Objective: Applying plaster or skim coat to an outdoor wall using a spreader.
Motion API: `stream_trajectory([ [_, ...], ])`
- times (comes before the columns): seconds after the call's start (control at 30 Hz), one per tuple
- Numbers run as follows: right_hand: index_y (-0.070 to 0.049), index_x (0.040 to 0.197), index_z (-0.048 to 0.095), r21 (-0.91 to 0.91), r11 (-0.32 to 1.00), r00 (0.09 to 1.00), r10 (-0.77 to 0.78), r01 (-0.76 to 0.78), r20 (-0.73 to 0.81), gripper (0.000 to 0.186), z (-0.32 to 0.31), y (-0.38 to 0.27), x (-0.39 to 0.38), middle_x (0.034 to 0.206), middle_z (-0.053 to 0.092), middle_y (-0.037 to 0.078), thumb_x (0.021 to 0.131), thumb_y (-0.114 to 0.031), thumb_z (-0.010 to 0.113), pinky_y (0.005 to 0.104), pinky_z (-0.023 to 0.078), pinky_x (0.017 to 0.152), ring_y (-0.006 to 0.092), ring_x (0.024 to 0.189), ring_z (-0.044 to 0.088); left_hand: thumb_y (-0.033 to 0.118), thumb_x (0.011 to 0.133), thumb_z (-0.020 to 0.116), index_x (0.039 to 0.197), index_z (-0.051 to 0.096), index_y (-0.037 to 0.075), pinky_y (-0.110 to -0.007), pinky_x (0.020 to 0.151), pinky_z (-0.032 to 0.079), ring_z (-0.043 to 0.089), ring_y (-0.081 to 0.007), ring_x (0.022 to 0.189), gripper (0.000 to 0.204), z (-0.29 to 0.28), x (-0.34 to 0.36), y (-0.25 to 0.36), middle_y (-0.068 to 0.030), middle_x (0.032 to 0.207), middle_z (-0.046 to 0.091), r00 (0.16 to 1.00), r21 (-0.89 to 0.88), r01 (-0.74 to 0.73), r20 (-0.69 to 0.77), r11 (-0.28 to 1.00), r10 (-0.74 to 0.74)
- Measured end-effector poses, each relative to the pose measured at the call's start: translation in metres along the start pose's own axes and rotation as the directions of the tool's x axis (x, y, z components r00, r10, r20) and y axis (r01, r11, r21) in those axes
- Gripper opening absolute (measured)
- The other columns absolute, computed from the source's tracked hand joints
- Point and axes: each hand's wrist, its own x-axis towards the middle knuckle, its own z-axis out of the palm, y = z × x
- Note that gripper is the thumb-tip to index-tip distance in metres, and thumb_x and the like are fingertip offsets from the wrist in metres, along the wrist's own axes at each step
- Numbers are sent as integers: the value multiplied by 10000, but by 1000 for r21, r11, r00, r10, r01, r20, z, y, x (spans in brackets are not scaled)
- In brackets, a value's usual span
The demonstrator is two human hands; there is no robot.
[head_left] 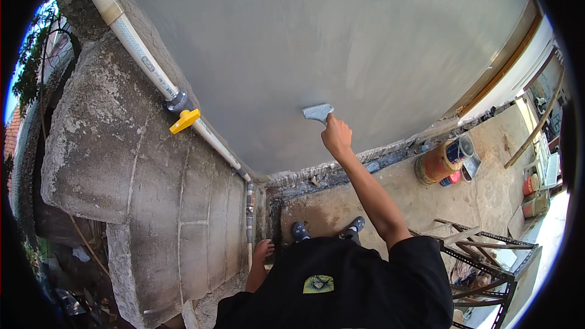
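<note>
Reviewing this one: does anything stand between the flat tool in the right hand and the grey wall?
Nothing visible does. The right hand holds the flat tool at the grey wall; the pipe with its yellow handle lies off to the left.

The dirty tan floor (326,207) holds two grey shoes (300,230), a big orange bucket (431,167) with a red pot (451,179) just beside it, and a black metal rack (492,244).

So there's a white pipe (144,56) with a yellow handle (184,121) beside a block wall (158,201), some grubby buckets (435,165) off right, metal rack (508,277) lower right.
</note>
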Motion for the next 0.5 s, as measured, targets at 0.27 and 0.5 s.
stream_trajectory([
  [0.27, -131, 1021, 621, 22, 986, 959, -153, 163, -239, 330, -153, -118, 5, 715, 634, 134, 695, -92, 595, 415, 475, 578, 333, 677, 612, 335, 876, 479, 1266, 427, 70, -439, 871, 434, 566, -282, 994, 474, -11, 3, -24, -151, 1125, 567, 1000, -22, 10, 19, 1000, -10],
  [0.5, -130, 1040, 592, -133, 919, 742, -380, 372, -552, 340, -225, -213, 19, 605, 545, 95, 711, -48, 558, 387, 399, 446, 290, 500, 536, 337, 865, 489, 1255, 439, 92, -437, 857, 428, 567, -278, 985, 463, -11, 0, -33, -141, 1099, 580, 996, -8, 80, 41, 997, -80],
])
